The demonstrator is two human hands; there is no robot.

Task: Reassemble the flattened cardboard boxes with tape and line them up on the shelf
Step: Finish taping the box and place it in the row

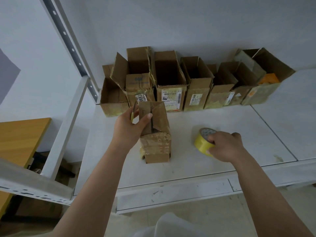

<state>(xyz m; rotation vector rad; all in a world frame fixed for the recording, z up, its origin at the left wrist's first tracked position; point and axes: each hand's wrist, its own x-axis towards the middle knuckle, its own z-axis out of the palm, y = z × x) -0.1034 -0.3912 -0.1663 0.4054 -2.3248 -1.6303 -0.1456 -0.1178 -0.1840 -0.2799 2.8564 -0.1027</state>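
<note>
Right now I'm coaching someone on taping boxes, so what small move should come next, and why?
Probably lift the tape roll over to the box. The right hand grips the roll resting on the shelf, while the left hand holds the box upright, its top flaps folded but an open seam showing.

Pale grey wall (188,23), perforated metal upright (68,41) (white-painted), wooden tabletop (20,139) left, possibly a desk

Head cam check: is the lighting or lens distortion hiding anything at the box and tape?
Head view: dim, flat light, soft focus; wide-angle bends the shelf edges; open boxes at the wall are dark inside; left hand on the box and right hand on the tape roll stay readable.
</note>
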